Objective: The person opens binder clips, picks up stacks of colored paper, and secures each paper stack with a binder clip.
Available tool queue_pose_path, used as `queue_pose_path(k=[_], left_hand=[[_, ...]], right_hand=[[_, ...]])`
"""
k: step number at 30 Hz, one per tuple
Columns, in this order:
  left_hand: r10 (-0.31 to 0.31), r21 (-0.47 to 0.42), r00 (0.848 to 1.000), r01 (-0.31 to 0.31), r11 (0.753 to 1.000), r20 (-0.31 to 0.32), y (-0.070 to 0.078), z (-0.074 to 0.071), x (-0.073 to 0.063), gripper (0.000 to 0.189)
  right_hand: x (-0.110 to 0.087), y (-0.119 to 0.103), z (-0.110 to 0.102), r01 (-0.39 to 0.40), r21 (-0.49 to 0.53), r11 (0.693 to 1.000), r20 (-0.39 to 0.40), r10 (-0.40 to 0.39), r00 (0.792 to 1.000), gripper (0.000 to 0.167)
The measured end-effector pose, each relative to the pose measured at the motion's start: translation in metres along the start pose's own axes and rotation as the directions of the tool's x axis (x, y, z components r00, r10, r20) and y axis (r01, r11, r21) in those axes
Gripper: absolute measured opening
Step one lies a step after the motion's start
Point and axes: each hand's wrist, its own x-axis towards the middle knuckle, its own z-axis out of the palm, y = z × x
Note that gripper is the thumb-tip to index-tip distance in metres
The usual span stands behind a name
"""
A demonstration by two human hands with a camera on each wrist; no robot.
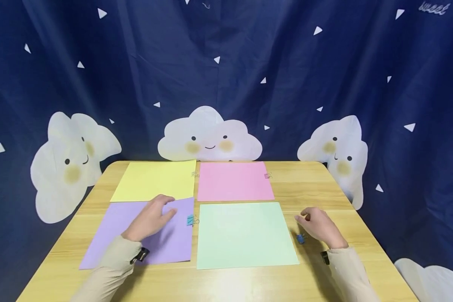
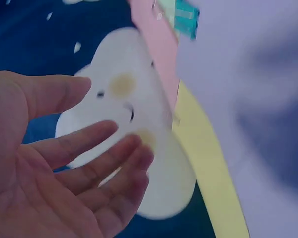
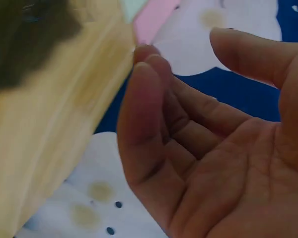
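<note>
My left hand (image 1: 153, 218) hovers over the purple paper (image 1: 113, 228), fingers relaxed and apart from the thumb, holding nothing. A teal binder clip (image 1: 190, 220) grips that sheet's right edge. On the right, my right hand (image 1: 318, 225) is above the wood, its fingers loosely bent and nothing between them in the right wrist view. A blue binder clip (image 1: 300, 238) lies on the table just below that hand, close to the right edge of the green paper (image 1: 245, 235).
Behind lie a yellow paper (image 1: 154, 180) and a pink paper (image 1: 234, 180). One clip (image 1: 194, 174) sits at the yellow sheet's right edge, and a pink clip (image 1: 268, 176) at the pink sheet's. A dark blue curtain (image 1: 219, 84) hangs behind the wooden table (image 1: 249, 285).
</note>
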Motion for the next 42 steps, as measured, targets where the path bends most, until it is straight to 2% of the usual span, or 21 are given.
queue_pose_path(k=[5, 9, 18, 23, 27, 35, 42], left_hand=[[0.018, 0.048, 0.994, -0.024, 0.999, 0.106, 0.014, 0.026, 0.019, 0.05], [0.056, 0.072, 0.983, -0.07, 0.995, 0.176, 0.024, 0.041, 0.03, 0.054], [0.102, 0.102, 0.952, -0.137, 0.985, 0.288, 0.037, 0.061, 0.05, 0.062], [0.075, 0.165, 0.945, -0.133, 0.977, 0.317, 0.041, 0.069, 0.059, 0.065], [0.053, 0.209, 0.94, -0.129, 0.969, 0.337, 0.044, 0.072, 0.062, 0.059], [0.006, 0.226, 0.926, -0.098, 0.969, 0.378, 0.048, 0.076, 0.072, 0.045], [-0.057, 0.251, 0.902, -0.057, 0.966, 0.428, 0.05, 0.077, 0.084, 0.055]], right_hand=[[-0.004, 0.015, 0.007, -0.05, -0.062, 0.997, 0.018, 0.051, 0.999, 0.036], [-0.007, 0.02, 0.01, -0.058, -0.057, 0.997, 0.04, 0.06, 0.997, 0.037], [-0.013, 0.028, 0.022, -0.026, 0.029, 0.999, 0.058, 0.024, 0.998, 0.015], [-0.014, 0.034, 0.024, -0.023, 0.049, 0.999, 0.058, 0.02, 0.998, 0.011], [-0.014, 0.037, 0.023, -0.02, 0.053, 0.998, 0.044, 0.018, 0.999, 0.015], [-0.016, 0.04, 0.02, -0.053, 0.06, 0.997, 0.035, 0.051, 0.998, 0.027], [-0.016, 0.044, 0.019, -0.062, 0.088, 0.994, 0.038, 0.059, 0.998, 0.029]])
